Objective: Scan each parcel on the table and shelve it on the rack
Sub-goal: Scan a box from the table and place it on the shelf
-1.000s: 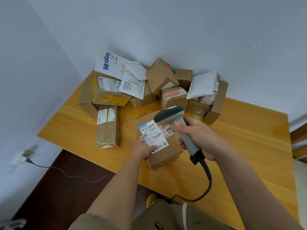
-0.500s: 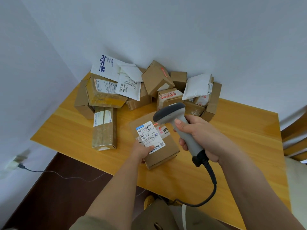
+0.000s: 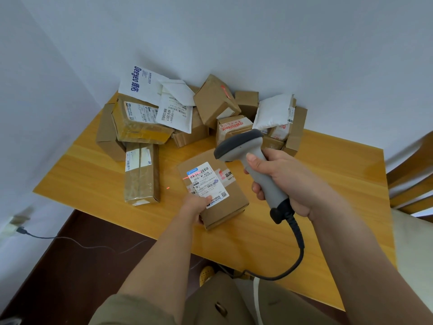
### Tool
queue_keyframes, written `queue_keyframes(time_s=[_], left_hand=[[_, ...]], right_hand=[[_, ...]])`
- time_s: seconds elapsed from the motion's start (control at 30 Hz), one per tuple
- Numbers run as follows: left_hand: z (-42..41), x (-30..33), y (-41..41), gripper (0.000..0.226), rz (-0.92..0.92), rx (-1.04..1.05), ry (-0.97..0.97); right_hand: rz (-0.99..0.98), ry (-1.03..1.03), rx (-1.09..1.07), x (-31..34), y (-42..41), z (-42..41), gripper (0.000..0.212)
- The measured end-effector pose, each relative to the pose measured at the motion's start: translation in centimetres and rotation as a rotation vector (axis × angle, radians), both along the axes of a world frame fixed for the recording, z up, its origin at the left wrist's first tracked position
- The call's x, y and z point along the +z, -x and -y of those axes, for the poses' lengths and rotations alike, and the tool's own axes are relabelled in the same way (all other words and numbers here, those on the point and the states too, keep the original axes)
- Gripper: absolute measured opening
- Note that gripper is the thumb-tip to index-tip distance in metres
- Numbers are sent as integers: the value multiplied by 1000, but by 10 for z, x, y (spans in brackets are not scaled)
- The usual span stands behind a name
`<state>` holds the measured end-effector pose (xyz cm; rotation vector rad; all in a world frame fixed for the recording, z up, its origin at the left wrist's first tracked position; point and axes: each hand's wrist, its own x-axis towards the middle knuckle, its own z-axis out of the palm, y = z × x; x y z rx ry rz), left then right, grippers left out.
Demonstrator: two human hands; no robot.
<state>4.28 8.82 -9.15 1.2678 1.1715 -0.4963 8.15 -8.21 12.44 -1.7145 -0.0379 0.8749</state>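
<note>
- Parcel (image 3: 216,198), a flat brown carton with a white label (image 3: 208,184) facing up, lies on the tabletop (image 3: 328,184) near its front edge, in the middle of the view.
- At far left, a plug and thin cable (image 3: 21,231) trail over the dark floor below the tabletop's left corner.
- A long taped carton (image 3: 141,172) lies just left of the parcel, apart from it, with a strip of bare wood between.
- The left hand (image 3: 195,206) has its grip closed on the parcel's near left corner, thumb on the label.
- A red scan line crosses the label's upper barcode; a red dot sits on the wood just left of the parcel.
- Behind, a heap of cartons and white mailers (image 3: 187,113) fills the corner against the walls; all are sealed.
- The right hand (image 3: 281,181) has its grip clamped around the grey scanner (image 3: 253,158), head tilted toward the label, cord hanging off the front edge.
- Right of the hand the tabletop is bare wood to its right edge, where a wooden chair (image 3: 410,177) stands close.
</note>
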Motion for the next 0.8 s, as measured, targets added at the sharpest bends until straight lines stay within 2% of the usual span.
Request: queue_keyframes(time_s=[0.33, 0.53, 0.67, 0.73, 0.8], left_hand=[[2, 2, -1, 26, 14, 52, 0], [-1, 4, -2, 38, 22, -29, -17], [-4, 4, 0, 37, 15, -68, -34], [-5, 7, 1, 31, 3, -64, -24], [-8, 6, 3, 37, 30, -76, -34]], right_hand=[[-27, 0, 8, 4, 1, -5, 23], [-14, -23, 18, 2, 1, -8, 19], [15, 53, -33, -29, -5, -15, 13], [-48, 80, -84, -60, -10, -19, 20], [-124, 139, -108, -93, -14, -22, 26]])
